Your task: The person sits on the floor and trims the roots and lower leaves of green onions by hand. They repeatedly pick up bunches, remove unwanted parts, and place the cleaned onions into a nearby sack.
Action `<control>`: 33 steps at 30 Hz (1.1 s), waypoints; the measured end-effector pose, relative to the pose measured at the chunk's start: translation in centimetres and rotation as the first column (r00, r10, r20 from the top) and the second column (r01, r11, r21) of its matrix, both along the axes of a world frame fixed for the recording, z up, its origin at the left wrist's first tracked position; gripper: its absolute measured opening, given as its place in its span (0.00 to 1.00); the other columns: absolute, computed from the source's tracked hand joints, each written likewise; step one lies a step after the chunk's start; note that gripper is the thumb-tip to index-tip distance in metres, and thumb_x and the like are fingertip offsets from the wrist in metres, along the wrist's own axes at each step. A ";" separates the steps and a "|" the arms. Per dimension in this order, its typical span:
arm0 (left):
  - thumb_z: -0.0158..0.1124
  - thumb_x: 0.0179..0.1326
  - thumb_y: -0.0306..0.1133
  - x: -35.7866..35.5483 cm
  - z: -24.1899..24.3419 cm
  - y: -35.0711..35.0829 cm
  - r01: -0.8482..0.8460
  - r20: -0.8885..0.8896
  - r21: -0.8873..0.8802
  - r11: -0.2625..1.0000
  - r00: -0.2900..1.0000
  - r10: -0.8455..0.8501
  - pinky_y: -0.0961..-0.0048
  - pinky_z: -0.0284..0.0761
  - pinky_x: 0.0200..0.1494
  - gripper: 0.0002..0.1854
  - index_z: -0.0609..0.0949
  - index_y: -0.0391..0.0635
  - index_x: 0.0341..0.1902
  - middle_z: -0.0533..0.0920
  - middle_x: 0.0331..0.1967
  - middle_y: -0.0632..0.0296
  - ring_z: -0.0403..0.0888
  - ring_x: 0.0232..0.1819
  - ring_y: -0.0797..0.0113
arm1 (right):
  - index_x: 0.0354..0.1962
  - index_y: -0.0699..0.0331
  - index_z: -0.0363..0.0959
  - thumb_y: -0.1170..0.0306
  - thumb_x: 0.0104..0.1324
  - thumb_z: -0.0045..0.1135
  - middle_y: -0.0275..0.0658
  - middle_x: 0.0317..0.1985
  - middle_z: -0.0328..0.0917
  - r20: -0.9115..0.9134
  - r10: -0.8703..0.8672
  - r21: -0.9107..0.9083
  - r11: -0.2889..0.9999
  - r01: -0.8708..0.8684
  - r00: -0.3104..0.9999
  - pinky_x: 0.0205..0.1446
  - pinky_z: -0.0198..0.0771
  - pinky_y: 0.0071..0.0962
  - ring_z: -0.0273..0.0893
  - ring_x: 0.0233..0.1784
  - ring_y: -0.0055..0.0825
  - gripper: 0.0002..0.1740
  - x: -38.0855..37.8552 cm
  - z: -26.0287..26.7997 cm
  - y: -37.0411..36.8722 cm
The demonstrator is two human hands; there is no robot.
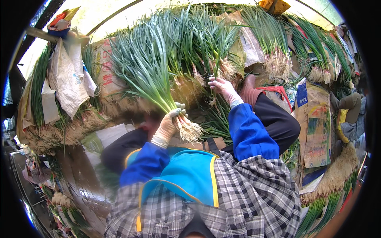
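My left hand (166,126), in a pale glove, is closed around the lower stems of a bunch of green garlic (159,92). Its long leaves fan up and to the left, and its whitish roots (190,132) hang out below my fingers. My right hand (225,89), gloved too, pinches a thin green stalk (215,76) in front of the heap, to the right of the bunch. Behind both hands a large heap of green garlic (190,38) lies with its roots towards me. Loose stalks (218,122) are strewn between my legs.
More bundles (276,56) lie along the right on woven sacks (317,125). At left, another stack (68,125) is partly covered by a pale sack (68,77). My bent knees flank the work area. Another person's leg (351,104) shows at far right.
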State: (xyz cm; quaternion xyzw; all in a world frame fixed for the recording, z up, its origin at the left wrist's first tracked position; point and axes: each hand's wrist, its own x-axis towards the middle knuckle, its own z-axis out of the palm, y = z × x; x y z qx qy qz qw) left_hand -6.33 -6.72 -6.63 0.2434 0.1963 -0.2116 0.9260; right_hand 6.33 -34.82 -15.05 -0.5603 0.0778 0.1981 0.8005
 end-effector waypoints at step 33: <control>0.61 0.59 0.33 1.4 4.2 5.6 -0.256 0.097 -0.175 0.951 0.957 0.275 0.66 0.69 0.54 0.34 0.59 0.55 0.68 0.78 0.27 0.71 0.76 0.32 0.77 | 0.37 0.61 0.75 0.59 0.56 0.52 0.44 0.32 0.77 0.264 0.469 -0.914 0.402 0.063 0.843 0.44 0.69 0.35 0.76 0.38 0.40 0.17 5.8 10.1 11.8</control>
